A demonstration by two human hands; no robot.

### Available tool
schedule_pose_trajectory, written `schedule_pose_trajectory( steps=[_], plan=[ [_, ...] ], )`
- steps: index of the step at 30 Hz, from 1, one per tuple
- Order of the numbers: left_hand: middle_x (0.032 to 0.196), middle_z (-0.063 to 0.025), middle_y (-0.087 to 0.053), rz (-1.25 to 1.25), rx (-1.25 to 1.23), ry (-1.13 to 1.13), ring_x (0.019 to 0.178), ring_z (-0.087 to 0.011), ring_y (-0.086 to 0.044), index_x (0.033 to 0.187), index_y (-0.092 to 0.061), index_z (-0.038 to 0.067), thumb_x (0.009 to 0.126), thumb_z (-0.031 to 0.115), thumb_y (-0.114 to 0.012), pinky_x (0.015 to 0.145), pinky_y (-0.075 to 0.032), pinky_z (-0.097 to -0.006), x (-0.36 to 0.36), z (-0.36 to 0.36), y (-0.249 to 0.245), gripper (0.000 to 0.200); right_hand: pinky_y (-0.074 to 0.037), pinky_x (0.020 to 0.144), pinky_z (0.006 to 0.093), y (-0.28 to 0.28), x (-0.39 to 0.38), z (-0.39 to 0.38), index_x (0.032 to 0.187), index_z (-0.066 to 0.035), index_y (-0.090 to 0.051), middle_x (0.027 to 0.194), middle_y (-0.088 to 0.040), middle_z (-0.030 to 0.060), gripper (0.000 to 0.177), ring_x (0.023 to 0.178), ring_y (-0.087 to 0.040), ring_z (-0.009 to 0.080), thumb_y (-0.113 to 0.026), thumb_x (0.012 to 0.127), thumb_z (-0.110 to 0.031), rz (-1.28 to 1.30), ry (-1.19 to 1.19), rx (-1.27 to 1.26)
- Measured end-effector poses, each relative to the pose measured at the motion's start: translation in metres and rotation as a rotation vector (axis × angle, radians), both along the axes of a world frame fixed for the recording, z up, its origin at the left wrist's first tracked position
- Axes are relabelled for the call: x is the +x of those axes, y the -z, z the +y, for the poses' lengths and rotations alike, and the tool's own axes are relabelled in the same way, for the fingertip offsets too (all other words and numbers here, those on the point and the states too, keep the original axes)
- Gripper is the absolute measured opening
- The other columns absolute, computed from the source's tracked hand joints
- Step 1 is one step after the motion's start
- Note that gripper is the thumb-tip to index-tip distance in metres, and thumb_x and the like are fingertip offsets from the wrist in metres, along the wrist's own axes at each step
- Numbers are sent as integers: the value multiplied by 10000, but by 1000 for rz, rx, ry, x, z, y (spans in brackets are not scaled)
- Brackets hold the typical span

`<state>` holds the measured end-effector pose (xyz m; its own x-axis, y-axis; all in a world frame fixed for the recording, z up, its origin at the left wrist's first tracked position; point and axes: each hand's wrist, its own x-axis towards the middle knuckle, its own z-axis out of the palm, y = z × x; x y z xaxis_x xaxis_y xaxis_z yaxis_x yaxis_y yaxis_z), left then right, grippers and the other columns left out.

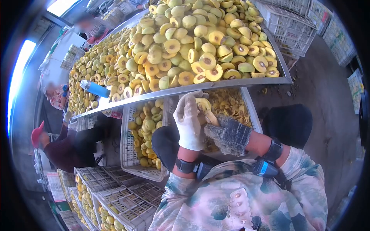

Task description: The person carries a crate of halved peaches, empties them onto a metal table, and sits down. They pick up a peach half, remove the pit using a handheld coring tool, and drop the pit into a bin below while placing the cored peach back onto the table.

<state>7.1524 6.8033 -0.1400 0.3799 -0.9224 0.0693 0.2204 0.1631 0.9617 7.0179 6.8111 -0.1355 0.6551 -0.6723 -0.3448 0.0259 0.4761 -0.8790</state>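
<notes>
Left hand [189, 122], white glove: fingers bent and pressed onto the fruit half [203, 104], which sits at the fingertips. The half is yellow inside, just past the near edge of the tabletop [185, 89] and above the scrap crate [253, 111].

Right hand [230, 134], dark grey knit glove: fingers curled in close beside the left, at the lower end of a yellow fruit piece [211, 118]. Can't tell if that grip pinches the piece or a tool; fingertips are hidden. Also can't tell if the piece is joined to the half.

Tabletop is metal-rimmed, heaped with halved fruit [207, 61], many cut side up with brown centres. Blue bottle [96, 89] lies on its side near the left part of that edge, cap pointing away to the left.

Scrap crate holds thin yellowish bits. Fruit crate [143, 173] stands left of it, white, partly under the tabletop edge, with pale green and yellow fruit in it.

Lower left: stacked crates [129, 200], fruit showing through the sides. Upper right: another crate stack [287, 29].

Dark band [186, 166] on left wrist, another band [273, 149] on right.

Co-worker in a red cap [63, 152] at left, two more people farther along the tabletop.
</notes>
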Motion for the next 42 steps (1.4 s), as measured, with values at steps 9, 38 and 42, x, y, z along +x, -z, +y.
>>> schedule_pose_trajectory(
  steps=[9, 38, 42],
  plan=[
    [833, -127, -633, -140, 62, 316, 627, -164, -596, 940, -587, -25, 906, 274, -492, 553, -500, -272, 11, -4, -4, 315, -377, 483, 200, -1, -23, 10, 969, -78, -582, 759, -556, -8, 189, 589, -502, 59, -523, 905, -246, -409, -72, 479],
    [796, -137, -614, 22, 90, 493, 651, -197, -589, 924, -574, -17, 903, 304, -433, 550, -479, -268, 14, -25, 14, 351, -393, 385, 247, 73, -9, 6, 989, -75, -501, 684, -526, 18, 249, 479, -499, 136, -554, 874, -289, -759, -197, 1023],
    [898, -88, -601, -1215, -21, -337, 829, -196, -595, 969, -585, 27, 812, 90, -563, 715, -512, -309, 78, -38, 32, 170, -436, 595, 216, 144, -26, 9, 1147, -52, -529, 975, -594, 58, 344, 723, -555, 122, -581, 870, -247, -452, -43, 853]
  ],
)
